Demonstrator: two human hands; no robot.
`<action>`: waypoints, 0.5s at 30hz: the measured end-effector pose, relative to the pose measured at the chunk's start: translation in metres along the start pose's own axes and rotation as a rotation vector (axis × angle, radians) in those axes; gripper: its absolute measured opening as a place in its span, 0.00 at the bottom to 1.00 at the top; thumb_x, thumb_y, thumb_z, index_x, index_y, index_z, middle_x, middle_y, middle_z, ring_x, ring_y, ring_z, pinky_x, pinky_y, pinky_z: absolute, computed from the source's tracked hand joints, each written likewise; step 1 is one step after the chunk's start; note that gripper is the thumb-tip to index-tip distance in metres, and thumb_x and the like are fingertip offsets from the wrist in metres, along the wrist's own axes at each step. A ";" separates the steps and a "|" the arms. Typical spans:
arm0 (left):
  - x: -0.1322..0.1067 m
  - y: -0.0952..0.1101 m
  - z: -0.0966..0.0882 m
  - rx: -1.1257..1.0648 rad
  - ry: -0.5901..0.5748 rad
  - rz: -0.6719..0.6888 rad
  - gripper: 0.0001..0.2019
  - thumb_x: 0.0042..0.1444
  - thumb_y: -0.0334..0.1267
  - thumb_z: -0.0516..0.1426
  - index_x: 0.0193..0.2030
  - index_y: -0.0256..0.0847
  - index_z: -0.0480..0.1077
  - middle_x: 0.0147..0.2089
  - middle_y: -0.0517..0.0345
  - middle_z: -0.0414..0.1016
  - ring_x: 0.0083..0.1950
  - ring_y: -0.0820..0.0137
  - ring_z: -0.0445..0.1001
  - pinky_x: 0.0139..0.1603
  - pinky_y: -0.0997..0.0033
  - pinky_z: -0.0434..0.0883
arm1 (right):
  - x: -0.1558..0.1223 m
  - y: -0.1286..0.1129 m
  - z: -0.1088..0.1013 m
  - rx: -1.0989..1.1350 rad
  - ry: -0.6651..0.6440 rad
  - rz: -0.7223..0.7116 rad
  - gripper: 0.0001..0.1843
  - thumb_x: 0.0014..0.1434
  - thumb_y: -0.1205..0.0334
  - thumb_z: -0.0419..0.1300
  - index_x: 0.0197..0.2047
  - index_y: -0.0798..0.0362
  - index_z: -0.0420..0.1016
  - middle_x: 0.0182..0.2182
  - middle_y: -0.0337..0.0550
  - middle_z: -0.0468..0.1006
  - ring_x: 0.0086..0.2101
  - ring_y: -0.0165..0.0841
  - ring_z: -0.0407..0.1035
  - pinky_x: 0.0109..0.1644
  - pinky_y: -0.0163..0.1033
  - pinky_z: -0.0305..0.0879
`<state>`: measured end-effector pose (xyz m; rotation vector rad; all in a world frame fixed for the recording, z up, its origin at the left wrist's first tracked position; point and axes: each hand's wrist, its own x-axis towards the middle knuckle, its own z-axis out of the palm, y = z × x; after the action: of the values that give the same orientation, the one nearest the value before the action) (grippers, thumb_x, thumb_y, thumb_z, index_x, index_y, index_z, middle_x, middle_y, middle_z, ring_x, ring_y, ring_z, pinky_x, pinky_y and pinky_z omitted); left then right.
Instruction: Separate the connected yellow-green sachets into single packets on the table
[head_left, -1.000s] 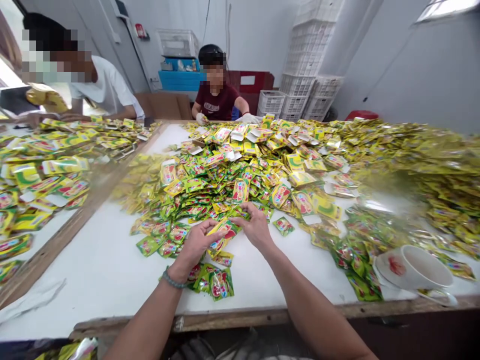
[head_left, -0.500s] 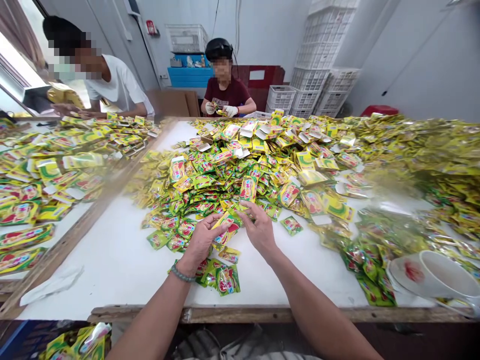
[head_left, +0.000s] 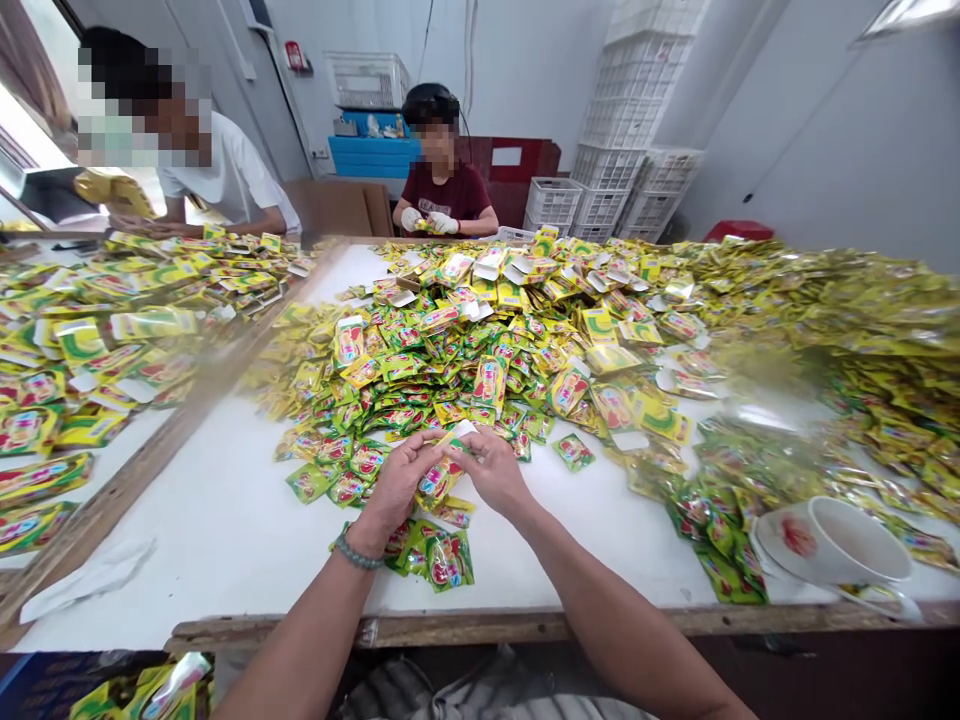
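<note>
Over the near middle of the white table, both my hands hold one small yellow-and-green printed carton [head_left: 439, 482]. My left hand [head_left: 397, 487], with a beaded bracelet at the wrist, grips its left side. Thumb and fingers of my right hand [head_left: 496, 474] close on its upper right end, where a white flap shows. The carton is tilted, and what is inside it is hidden. Just below lie several green sachets [head_left: 448, 557], partly behind my left hand. Beyond my fingers rises a large heap of green sachets [head_left: 409, 370] mixed with yellow cartons [head_left: 489, 382].
A white cup [head_left: 795, 540] with a red flower stands near the front right edge. A wooden strip [head_left: 161, 445] divides the table on the left, with more cartons past it. Two people work across the table. White crates [head_left: 600, 205] are stacked behind.
My right hand has drawn in and closed on the carton's upper end, where a white flap now shows. My left hand keeps its hold. The view has shifted slightly.
</note>
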<state>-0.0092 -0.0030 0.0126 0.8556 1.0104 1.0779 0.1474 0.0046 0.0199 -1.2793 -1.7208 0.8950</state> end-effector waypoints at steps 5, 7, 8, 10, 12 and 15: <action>-0.005 0.002 0.002 0.002 -0.015 0.118 0.26 0.51 0.46 0.65 0.56 0.44 0.67 0.43 0.55 0.80 0.37 0.65 0.78 0.39 0.67 0.73 | 0.007 0.001 0.001 0.322 0.237 -0.036 0.16 0.54 0.53 0.65 0.44 0.49 0.72 0.43 0.44 0.75 0.43 0.36 0.70 0.48 0.42 0.68; -0.008 0.004 0.004 0.006 0.041 0.186 0.28 0.53 0.46 0.63 0.60 0.47 0.64 0.45 0.55 0.79 0.38 0.65 0.78 0.40 0.66 0.73 | 0.007 0.004 0.004 0.434 0.188 0.008 0.19 0.51 0.51 0.67 0.44 0.49 0.73 0.42 0.44 0.77 0.41 0.36 0.71 0.46 0.42 0.69; -0.011 0.004 0.005 0.045 0.075 0.239 0.27 0.54 0.45 0.62 0.60 0.47 0.65 0.47 0.54 0.78 0.41 0.64 0.77 0.42 0.66 0.73 | 0.006 0.007 0.006 0.473 0.138 0.039 0.19 0.50 0.49 0.67 0.43 0.49 0.74 0.39 0.44 0.78 0.39 0.36 0.72 0.44 0.43 0.70; -0.016 0.006 0.007 0.186 0.124 0.346 0.22 0.53 0.43 0.63 0.56 0.45 0.69 0.51 0.53 0.76 0.49 0.62 0.75 0.51 0.66 0.71 | 0.002 0.013 0.007 0.493 0.074 0.093 0.19 0.50 0.47 0.67 0.42 0.50 0.76 0.36 0.43 0.79 0.36 0.36 0.72 0.44 0.45 0.70; -0.019 0.009 0.006 0.330 0.120 0.399 0.21 0.53 0.42 0.63 0.54 0.44 0.70 0.55 0.52 0.74 0.53 0.61 0.73 0.55 0.65 0.68 | 0.000 0.019 0.006 0.389 0.090 0.085 0.19 0.48 0.47 0.68 0.38 0.51 0.79 0.37 0.44 0.80 0.37 0.37 0.72 0.47 0.47 0.69; -0.023 0.013 -0.001 0.445 0.086 0.355 0.22 0.55 0.43 0.61 0.56 0.44 0.68 0.51 0.52 0.75 0.50 0.61 0.75 0.53 0.63 0.69 | 0.003 0.024 0.005 0.308 0.099 0.070 0.23 0.49 0.46 0.68 0.44 0.51 0.78 0.34 0.43 0.79 0.33 0.35 0.72 0.43 0.45 0.69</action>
<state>-0.0176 -0.0219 0.0297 1.3980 1.2238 1.2137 0.1522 0.0131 -0.0026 -1.1616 -1.4051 1.0733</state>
